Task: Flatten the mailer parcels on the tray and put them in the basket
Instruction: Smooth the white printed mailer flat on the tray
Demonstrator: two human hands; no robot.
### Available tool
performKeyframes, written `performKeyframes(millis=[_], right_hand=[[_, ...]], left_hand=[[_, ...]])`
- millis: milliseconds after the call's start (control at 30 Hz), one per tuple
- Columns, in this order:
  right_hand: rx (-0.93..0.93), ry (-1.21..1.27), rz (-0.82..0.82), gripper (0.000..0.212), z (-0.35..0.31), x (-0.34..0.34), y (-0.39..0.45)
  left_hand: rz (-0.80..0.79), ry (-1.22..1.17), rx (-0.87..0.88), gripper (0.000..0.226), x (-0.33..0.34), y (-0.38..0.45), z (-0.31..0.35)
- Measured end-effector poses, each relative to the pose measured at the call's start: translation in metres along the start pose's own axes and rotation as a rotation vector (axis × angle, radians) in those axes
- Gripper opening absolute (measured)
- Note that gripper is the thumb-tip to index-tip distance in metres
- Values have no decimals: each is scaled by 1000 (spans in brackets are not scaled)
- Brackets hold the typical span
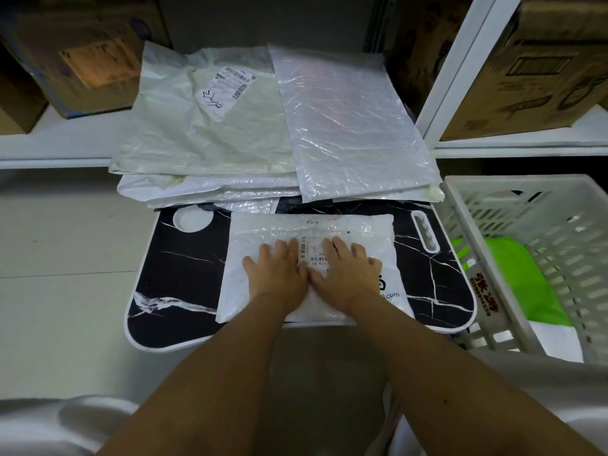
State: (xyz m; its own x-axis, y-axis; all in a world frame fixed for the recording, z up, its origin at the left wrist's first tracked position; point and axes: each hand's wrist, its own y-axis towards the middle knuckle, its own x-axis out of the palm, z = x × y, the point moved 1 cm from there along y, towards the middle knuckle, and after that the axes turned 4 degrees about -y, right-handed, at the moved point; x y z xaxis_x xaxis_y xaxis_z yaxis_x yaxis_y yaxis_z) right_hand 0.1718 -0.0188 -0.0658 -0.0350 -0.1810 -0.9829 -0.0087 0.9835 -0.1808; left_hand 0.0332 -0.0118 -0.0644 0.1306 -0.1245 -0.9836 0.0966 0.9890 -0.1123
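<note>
white crinkled plastic, that's the mailer parcel (312,258) under your hands, lying on the black marble-patterned tray (184,274) with a barcode label on top (partly covered). your left hand (276,274) and right hand (345,274) both press flat on it, fingers straight, thumbs touching, grasping nothing. more white mailers sit in a stack (263,133) at the tray's far edge. the pale slatted basket (539,212) stands just right of the tray, holding a green mailer (519,278).

Cardboard boxes (82,54) sit on white shelving (460,64) at both sides, above a pale tiled floor (59,251).
</note>
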Motion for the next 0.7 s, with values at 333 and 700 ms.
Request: performKeyframes(millis=[333,700], right_hand=[[27,-26,25,66,14,3,22],[96,13,-158,78,13,0,34]], left_hand=[[-57,23,-2,62,2,24,-1],[-217,-22,-58,64,3,35,-4]])
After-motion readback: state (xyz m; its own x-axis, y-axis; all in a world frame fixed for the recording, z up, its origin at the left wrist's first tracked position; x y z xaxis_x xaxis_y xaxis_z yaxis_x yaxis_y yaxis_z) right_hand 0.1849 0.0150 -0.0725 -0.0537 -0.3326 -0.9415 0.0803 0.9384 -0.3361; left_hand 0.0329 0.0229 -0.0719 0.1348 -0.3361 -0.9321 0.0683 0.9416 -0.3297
